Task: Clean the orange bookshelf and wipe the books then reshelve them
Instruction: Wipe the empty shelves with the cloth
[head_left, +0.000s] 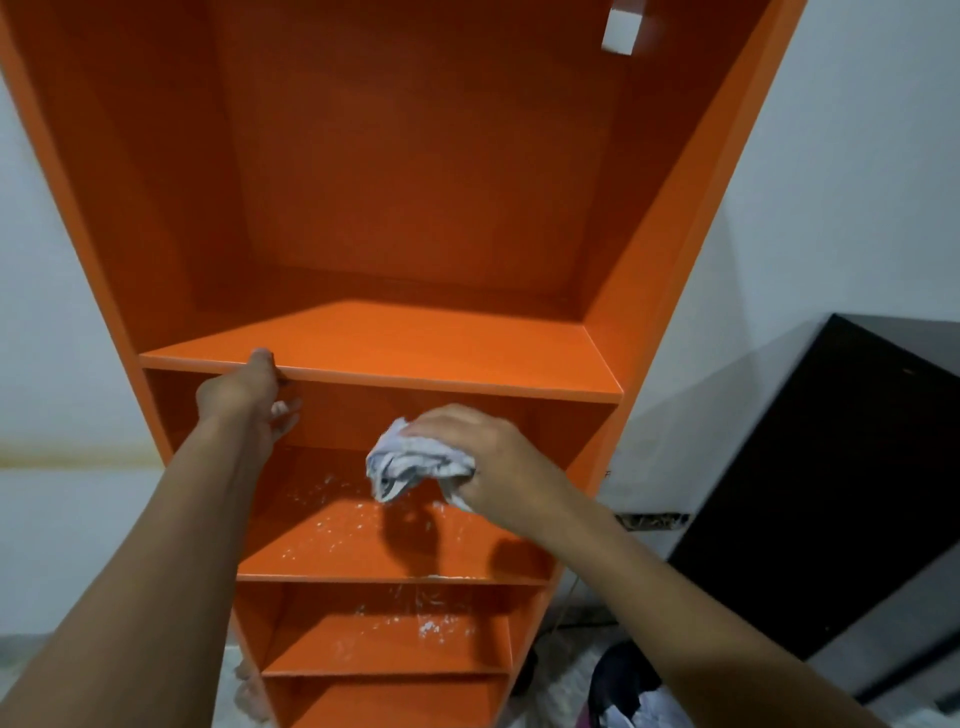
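The orange bookshelf (415, 208) stands against a white wall (857, 156), its compartments open to the front. The left hand (244, 395) grips the front edge of the upper shelf board (415, 353), thumb on top and fingers curled beneath. The right hand (483, 457) holds a crumpled pale cloth (410, 462) above the next shelf down, which is scattered with white specks (332, 514). A black cabinet (831, 493) stands just beside the bookshelf on the right, and a heap of fabric (628, 691) lies on the floor between them.

No text, label, brand, number or sign can be read on anything in view.
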